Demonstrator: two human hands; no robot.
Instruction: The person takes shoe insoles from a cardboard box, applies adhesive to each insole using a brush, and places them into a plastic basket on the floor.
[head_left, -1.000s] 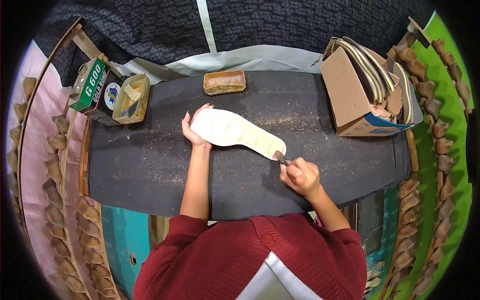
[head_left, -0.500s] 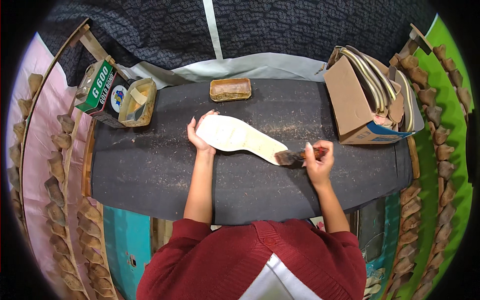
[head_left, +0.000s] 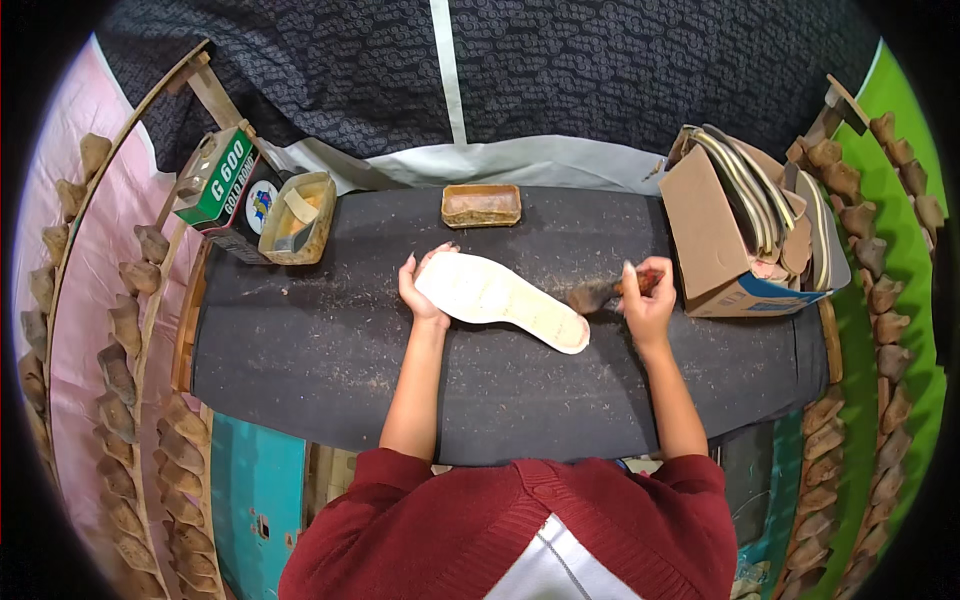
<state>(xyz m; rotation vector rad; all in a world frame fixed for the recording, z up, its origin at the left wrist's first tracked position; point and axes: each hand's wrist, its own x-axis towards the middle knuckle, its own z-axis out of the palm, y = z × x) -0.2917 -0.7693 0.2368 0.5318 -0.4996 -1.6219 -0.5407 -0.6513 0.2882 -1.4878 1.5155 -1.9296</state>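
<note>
Left hand: grip holding broad end of cream sole-shaped sheet, sheet above black cloth-covered tabletop. Right hand: grip closed round dark-bristled brush, bristles near sheet's narrow end. Beyond sheet, shallow brown rectangular tray; at right, brown cardboard box.

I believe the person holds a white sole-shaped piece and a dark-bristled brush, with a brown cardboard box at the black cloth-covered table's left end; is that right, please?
The side is wrong: the head view shows the brown cardboard box at the right end of the black cloth-covered table. The white sole-shaped piece and dark-bristled brush are indeed held.
</note>
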